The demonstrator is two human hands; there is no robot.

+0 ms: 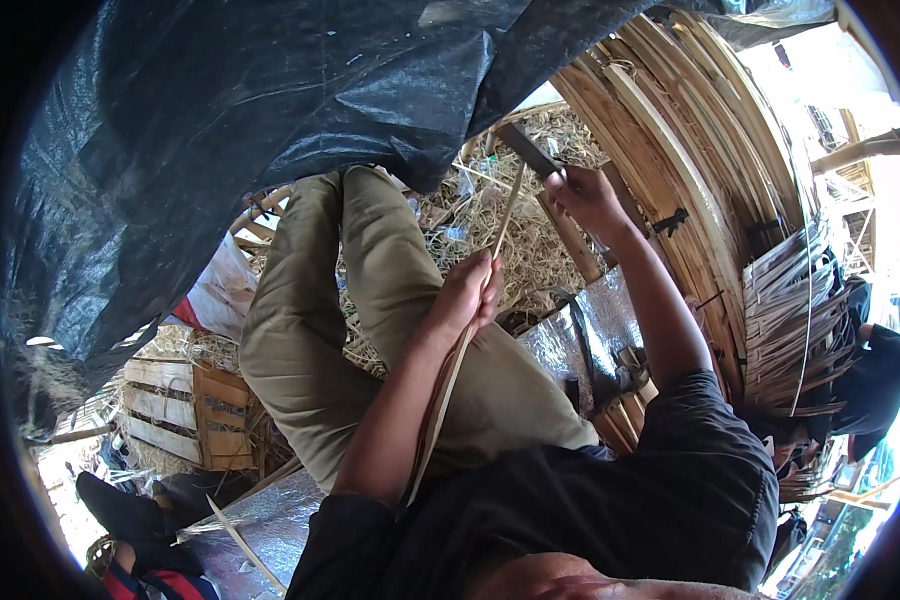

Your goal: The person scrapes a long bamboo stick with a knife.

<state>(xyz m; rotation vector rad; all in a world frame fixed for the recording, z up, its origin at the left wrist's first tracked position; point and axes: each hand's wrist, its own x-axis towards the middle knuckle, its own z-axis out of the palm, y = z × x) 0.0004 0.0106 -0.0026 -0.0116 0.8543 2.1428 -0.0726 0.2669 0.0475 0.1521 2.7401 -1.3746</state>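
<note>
My left hand [467,290] is closed around a long, thin, pale bamboo strip [508,215], above my right thigh. The strip runs up to a point near the blade and down along my left forearm toward my chest. Farther to the right, my right hand [585,200] grips a knife with a wide, dark, flat blade [530,150]. The blade points up and left and lies close to the tip of the strip; whether they touch I cannot tell. Most of the knife's handle is hidden inside my fist.
A large stack of split bamboo slats [690,150] stands at the right, beside a bundle of thin strips [785,310]. Shavings [540,260] cover the ground. A dark tarpaulin [270,90] hangs at the upper left, above a slatted crate [185,410]. Silvery sheeting [605,320] lies near my right arm.
</note>
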